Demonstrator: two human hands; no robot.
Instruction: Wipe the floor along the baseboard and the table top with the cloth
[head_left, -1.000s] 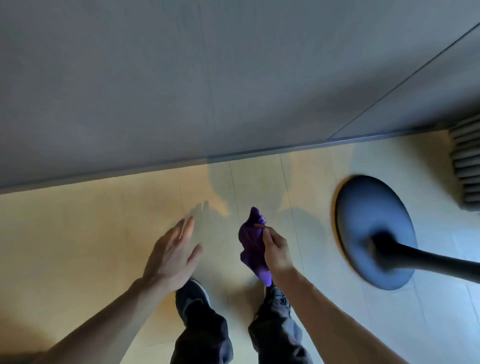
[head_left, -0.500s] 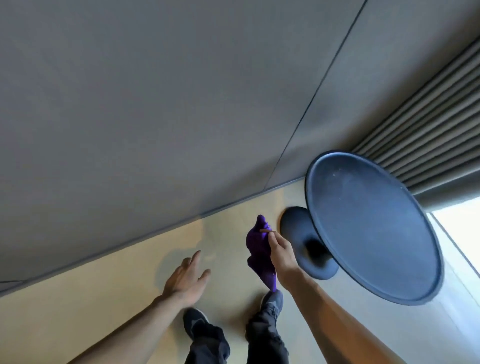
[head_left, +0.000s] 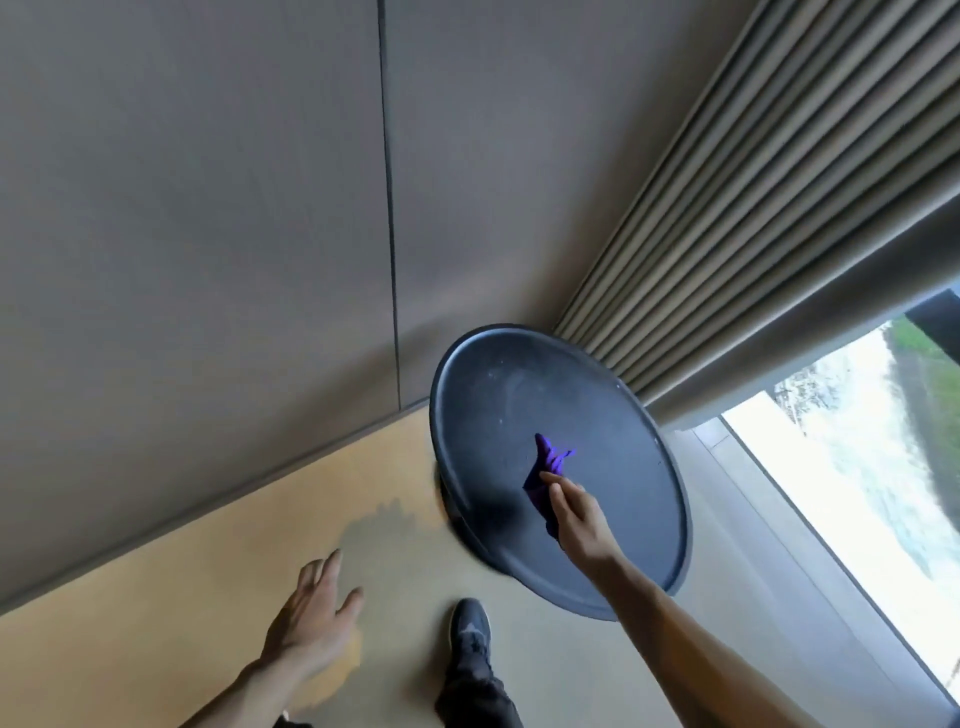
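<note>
Purple cloth (head_left: 548, 475) is bunched up in the right hand (head_left: 579, 522), pinched between thumb and fingers, hanging over the middle of the round dark tabletop (head_left: 613, 415). Can't tell if it's touching the surface yet. Head view only, so: dust specks show toward the far edge, so I'd guess the tabletop wipe is just starting. Left hand (head_left: 311, 623) is spread open, holding nothing, above the floor (head_left: 182, 597) near the baseboard (head_left: 218, 512). No way to judge whether the floor part's done.

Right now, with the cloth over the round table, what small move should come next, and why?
Probably lower the right hand so the cloth lies flat on the table, then sweep across. The cloth is bunched in its grip over the middle of the top, where pale specks show. The left hand is open and empty.
</note>
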